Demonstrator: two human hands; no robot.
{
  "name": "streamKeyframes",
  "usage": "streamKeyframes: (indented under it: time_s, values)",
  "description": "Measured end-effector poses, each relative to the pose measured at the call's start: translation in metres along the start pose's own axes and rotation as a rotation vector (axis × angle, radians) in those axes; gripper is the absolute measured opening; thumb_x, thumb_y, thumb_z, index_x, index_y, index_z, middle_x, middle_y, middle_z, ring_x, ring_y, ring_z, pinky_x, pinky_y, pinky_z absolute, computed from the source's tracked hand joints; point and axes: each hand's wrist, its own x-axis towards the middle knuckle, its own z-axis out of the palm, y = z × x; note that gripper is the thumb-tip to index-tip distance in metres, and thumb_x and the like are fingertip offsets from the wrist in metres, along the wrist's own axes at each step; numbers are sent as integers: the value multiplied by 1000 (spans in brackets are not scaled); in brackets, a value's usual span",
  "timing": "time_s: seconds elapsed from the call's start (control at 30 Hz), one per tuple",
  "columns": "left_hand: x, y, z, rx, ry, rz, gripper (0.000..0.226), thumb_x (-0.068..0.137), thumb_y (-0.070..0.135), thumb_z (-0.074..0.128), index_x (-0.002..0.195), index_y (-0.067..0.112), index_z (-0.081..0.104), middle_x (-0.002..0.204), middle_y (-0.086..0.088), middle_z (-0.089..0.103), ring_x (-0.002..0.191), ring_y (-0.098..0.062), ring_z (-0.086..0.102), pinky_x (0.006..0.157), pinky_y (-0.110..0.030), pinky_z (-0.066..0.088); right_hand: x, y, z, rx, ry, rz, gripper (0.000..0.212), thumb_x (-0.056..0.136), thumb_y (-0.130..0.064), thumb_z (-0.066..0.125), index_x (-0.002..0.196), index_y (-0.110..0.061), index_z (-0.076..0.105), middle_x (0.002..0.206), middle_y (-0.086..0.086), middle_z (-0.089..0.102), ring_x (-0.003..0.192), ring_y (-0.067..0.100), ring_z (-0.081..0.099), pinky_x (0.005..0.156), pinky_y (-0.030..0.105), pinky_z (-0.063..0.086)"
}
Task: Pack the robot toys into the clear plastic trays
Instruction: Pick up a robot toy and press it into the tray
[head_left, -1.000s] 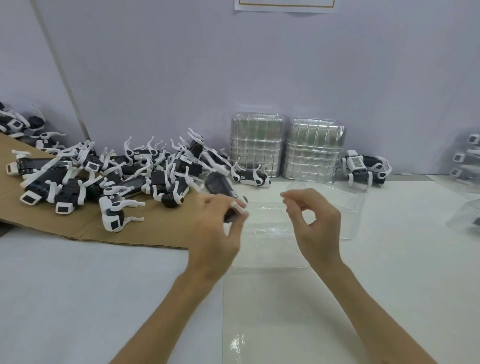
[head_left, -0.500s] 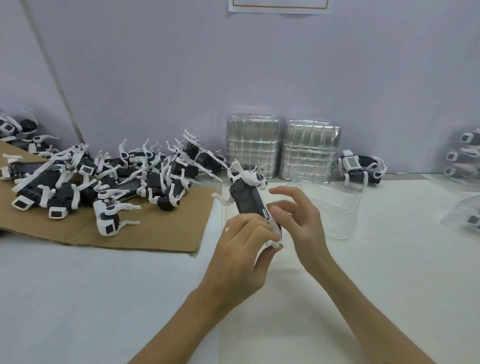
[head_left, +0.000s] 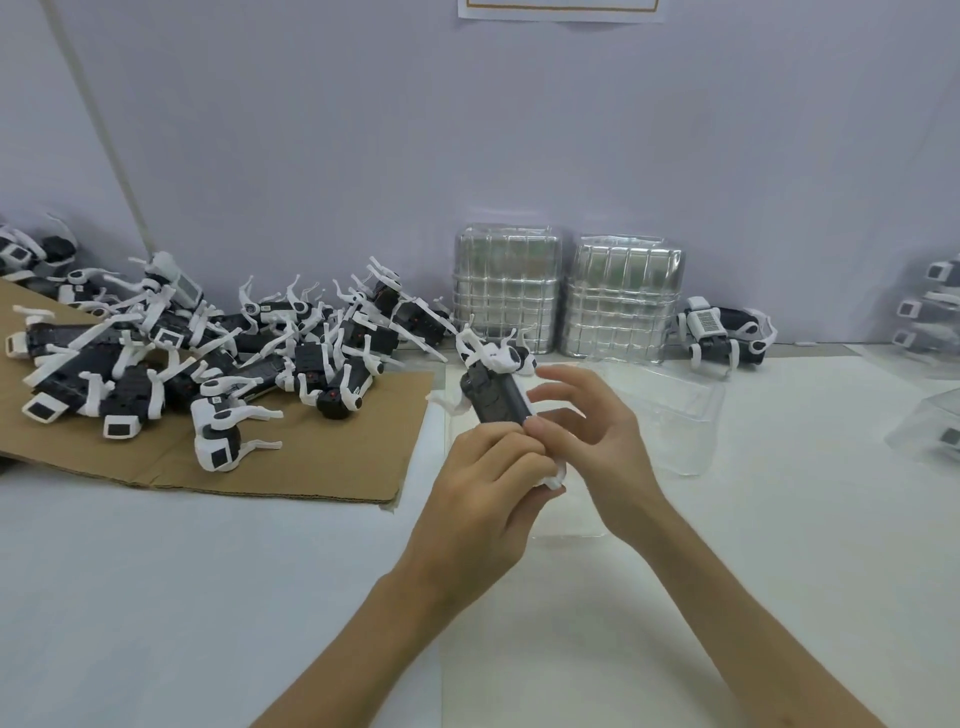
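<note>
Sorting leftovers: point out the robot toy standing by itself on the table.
The toy by the wall, right of the tray stacks; others lie piled on cardboard, sit packed far right, or are held.

Held robot toy (head_left: 496, 397): lower end buried under left hand (head_left: 483, 499) fingers; whether right hand (head_left: 597, 441) pinches it or just touches, can't tell. Wall notice (head_left: 561, 9) cut by top edge. At right edge, clear trays (head_left: 922, 434) cropped, contents blurred.
</note>
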Motion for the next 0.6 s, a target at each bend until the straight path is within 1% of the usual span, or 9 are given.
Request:
streamKeyframes:
  time_s: [0.1, 0.2, 0.3, 0.37, 0.4, 0.47, 0.53, 0.57, 0.6]
  values:
    - [1, -2, -2, 68, -2, 18, 4, 89, 10, 69, 88, 7, 70, 96, -2, 69, 100, -21, 59, 95, -26, 41, 1, -2, -3, 53, 17, 19, 50, 75, -16, 79, 121, -22, 62, 106, 1, 72, 90, 23, 72, 76, 27, 55]
    - [1, -1, 0, 116, 6, -6, 5, 87, 13, 71, 90, 9, 71, 98, -2, 69, 99, -19, 57, 93, -26, 39, 2, -5, -7, 57, 46, -7, 46, 76, -10, 80, 118, -18, 63, 106, 1, 74, 92, 23, 73, 76, 26, 57]
    - [0, -4, -2, 110, 50, -68, 13, 88, 11, 70, 100, 9, 71, 106, -2, 67, 103, -20, 57, 95, -28, 40, 4, -5, -9, 13, 171, -68, 37, 80, 2, 78, 111, -16, 68, 103, 4, 75, 94, 22, 74, 80, 28, 59]
    - [1, -9, -6, 83, 86, -124, 18, 87, 9, 69, 106, 9, 68, 110, -2, 64, 106, -19, 56, 94, -32, 45, 7, -4, -15, -4, 284, -86, 35, 81, 8, 74, 105, -17, 70, 99, 3, 76, 93, 19, 74, 79, 24, 58]
    - [1, -11, -7, 76, 101, -175, 21, 87, 9, 68, 108, 10, 65, 110, -1, 62, 107, -18, 56, 92, -35, 47, 9, -4, -20, -18, 332, -93, 35, 82, 10, 71, 103, -19, 71, 96, 1, 77, 92, 17, 74, 77, 22, 57]
    - [1, -15, -7, 57, 84, -368, 30, 87, 10, 64, 116, 14, 60, 115, 4, 59, 110, -16, 54, 92, -37, 47, 11, -4, -28, -51, 392, -108, 37, 84, 11, 68, 100, -21, 71, 93, -1, 77, 90, 15, 74, 76, 19, 56]
    - [-2, -21, -6, -24, -51, -626, 42, 90, 13, 61, 130, 20, 50, 123, 10, 54, 116, -12, 51, 95, -29, 41, 11, -2, -33, -109, 411, -141, 36, 85, 11, 66, 98, -23, 72, 90, -3, 77, 89, 14, 74, 75, 19, 55]
    - [-4, -25, -5, -87, -136, -741, 45, 94, 14, 59, 135, 23, 45, 127, 13, 53, 117, -10, 50, 93, -23, 37, 11, -1, -33, -141, 417, -156, 36, 86, 10, 65, 97, -24, 72, 89, -5, 76, 89, 14, 73, 75, 19, 56]
    - [-6, -28, -4, -135, -207, -811, 46, 96, 16, 55, 138, 27, 41, 128, 15, 54, 114, -9, 51, 89, -19, 34, 11, 0, -33, -167, 420, -163, 36, 86, 10, 65, 96, -25, 72, 88, -6, 76, 89, 14, 73, 74, 20, 56]
